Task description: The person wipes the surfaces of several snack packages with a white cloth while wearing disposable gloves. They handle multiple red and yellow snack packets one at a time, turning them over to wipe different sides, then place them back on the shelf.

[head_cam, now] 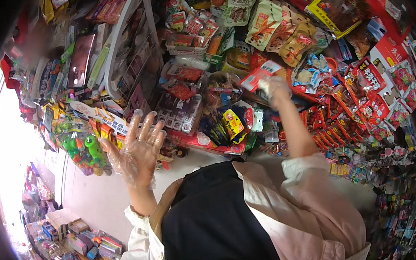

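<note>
My right hand, in a clear plastic glove and slightly blurred, grips a red and white snack packet above the packed snack display. Under and beside it are a round clear tub and a tray of blue and yellow packets. Gloved in the same clear plastic, my left hand is raised with its palm turned up and fingers spread, holding nothing. Just left of it hangs a clear bag of green toys. A clear box with dark purple packaging lies beyond its fingertips.
A white plastic rack frame rises at the left. A white basket of small red packets stands at the back. Red snack packets crowd the right side. Boxed goods sit low at the lower left, beside the pale floor.
</note>
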A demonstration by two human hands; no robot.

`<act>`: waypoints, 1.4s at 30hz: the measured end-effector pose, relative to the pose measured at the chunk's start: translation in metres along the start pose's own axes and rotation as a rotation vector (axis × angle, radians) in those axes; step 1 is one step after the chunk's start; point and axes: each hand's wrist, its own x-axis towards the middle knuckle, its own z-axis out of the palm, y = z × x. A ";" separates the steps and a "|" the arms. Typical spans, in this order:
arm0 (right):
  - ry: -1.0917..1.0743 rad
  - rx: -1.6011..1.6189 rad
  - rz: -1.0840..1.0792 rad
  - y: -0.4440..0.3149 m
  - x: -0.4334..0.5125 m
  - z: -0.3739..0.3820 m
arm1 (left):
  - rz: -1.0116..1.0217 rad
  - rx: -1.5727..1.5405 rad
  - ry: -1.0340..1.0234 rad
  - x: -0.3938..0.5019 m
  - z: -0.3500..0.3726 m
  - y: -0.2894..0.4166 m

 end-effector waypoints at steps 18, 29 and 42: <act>-0.505 -1.566 -0.616 0.104 -0.032 0.163 | -0.114 0.053 0.371 -0.006 -0.063 -0.026; -0.692 -1.730 -0.485 0.101 -0.005 0.223 | -0.119 0.091 0.374 -0.004 -0.066 -0.038; -0.829 -0.275 -0.152 -0.013 -0.076 0.127 | -0.174 0.025 0.232 0.057 -0.019 -0.064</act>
